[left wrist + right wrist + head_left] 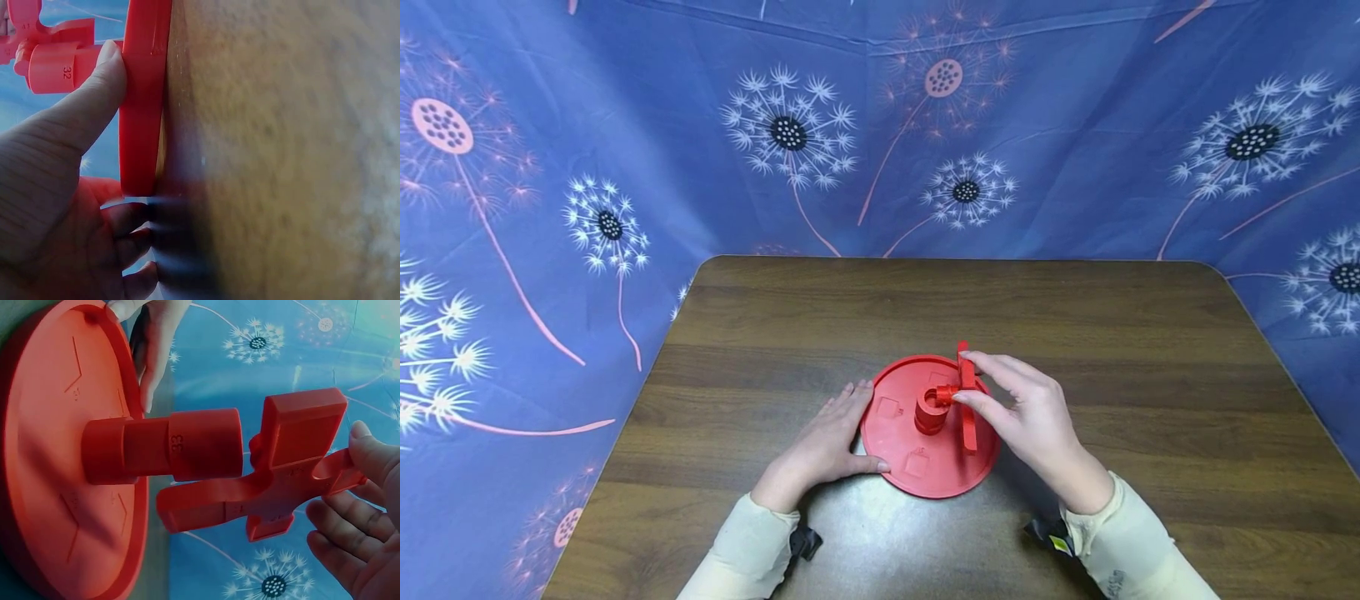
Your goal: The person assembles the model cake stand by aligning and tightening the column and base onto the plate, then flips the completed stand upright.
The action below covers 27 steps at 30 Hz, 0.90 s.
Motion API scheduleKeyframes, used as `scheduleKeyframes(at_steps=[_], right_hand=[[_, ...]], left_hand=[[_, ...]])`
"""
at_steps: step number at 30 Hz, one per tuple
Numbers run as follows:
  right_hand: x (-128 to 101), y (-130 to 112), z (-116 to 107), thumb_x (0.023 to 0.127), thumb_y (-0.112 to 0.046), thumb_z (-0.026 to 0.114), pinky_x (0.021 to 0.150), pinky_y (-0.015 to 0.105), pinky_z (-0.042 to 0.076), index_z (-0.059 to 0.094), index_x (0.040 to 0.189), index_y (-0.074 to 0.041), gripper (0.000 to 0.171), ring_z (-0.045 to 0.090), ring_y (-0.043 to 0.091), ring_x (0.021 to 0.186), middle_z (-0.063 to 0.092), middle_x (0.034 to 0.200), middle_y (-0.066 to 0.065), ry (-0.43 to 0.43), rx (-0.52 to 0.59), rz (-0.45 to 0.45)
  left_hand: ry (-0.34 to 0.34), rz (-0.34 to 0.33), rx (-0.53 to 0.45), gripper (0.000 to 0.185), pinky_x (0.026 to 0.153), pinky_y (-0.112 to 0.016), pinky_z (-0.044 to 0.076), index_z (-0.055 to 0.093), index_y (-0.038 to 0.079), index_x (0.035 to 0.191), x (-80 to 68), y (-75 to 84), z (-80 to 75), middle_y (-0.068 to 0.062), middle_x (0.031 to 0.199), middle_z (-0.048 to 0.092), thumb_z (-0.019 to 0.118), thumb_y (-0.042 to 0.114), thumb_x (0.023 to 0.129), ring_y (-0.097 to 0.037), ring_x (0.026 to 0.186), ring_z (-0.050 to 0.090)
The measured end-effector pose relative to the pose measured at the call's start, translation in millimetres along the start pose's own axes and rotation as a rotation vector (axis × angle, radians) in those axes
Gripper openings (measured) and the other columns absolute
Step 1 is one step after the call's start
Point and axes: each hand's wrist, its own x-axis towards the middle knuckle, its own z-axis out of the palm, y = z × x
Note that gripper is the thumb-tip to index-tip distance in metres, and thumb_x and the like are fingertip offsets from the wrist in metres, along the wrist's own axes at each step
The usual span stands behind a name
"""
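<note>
I see a red round disc (925,467) lying flat on the brown table (775,333), with a short red post (929,410) standing up in its middle. My left hand (827,446) rests flat against the disc's edge — fingers straight. My right hand (1030,417) pinches a red cross-shaped piece (966,400) just beside the post's top.

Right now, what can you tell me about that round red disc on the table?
The red disc looks like moulded plastic, flat and round with a raised rim and shallow square outlines on its face. A short red post stands upright at its centre. It lies flat on the wooden table. The left hand rests against its left edge, thumb on the rim.
</note>
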Motion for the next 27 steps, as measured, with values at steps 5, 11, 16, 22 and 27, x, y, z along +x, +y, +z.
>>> scheduleKeyframes(at_steps=[5,11,16,22,27], right_hand=[[4.0,0.2,2.7,0.071,-0.011,0.086,0.065,0.016,0.052,0.07,0.121,-0.008,0.053,0.067,0.016,0.089,0.071,0.105,0.002,-0.036,-0.035,-0.035],[6.3,0.2,4.6,0.076,-0.02,0.084,0.07,0.023,0.053,0.07,0.121,-0.01,0.049,0.066,0.016,0.09,0.071,0.106,0.002,-0.068,-0.072,-0.056],[9.3,-1.8,6.1,0.077,-0.021,0.084,0.079,0.033,0.056,0.068,0.124,-0.013,0.05,0.065,0.016,0.097,0.07,0.108,0.002,-0.121,-0.106,-0.078],[14.5,-7.7,10.6,0.074,-0.018,0.085,0.08,0.039,0.057,0.068,0.123,-0.011,0.052,0.064,0.018,0.097,0.069,0.107,0.003,-0.181,-0.154,-0.131],[20.2,-15.4,14.6,0.077,-0.022,0.083,0.079,0.038,0.056,0.069,0.121,-0.011,0.048,0.062,0.019,0.097,0.066,0.105,0.003,-0.253,-0.226,-0.178]], left_hand=[[-0.004,-0.001,0.002,0.111,0.117,-0.051,0.019,0.021,0.006,0.155,0.1,-0.7,0.2,-0.013,0.16,0.022,0.077,0.058,0.074,-0.032,0.147,0.016],[-0.01,-0.004,-0.004,0.111,0.118,-0.05,0.018,0.021,0.006,0.155,-0.3,-0.3,-0.3,-0.012,0.16,0.022,0.077,0.058,0.074,-0.031,0.147,0.016],[-0.008,-0.004,-0.001,0.111,0.117,-0.05,0.019,0.021,0.006,0.155,-0.3,-0.4,-0.1,-0.012,0.16,0.022,0.078,0.057,0.074,-0.031,0.147,0.016],[-0.012,-0.008,-0.002,0.111,0.117,-0.051,0.019,0.021,0.006,0.155,0.0,-0.2,0.3,-0.011,0.16,0.022,0.078,0.056,0.075,-0.031,0.147,0.016],[-0.013,-0.01,-0.005,0.11,0.117,-0.051,0.019,0.02,0.006,0.156,-0.1,-0.7,0.8,-0.011,0.16,0.021,0.078,0.056,0.075,-0.031,0.148,0.015]])
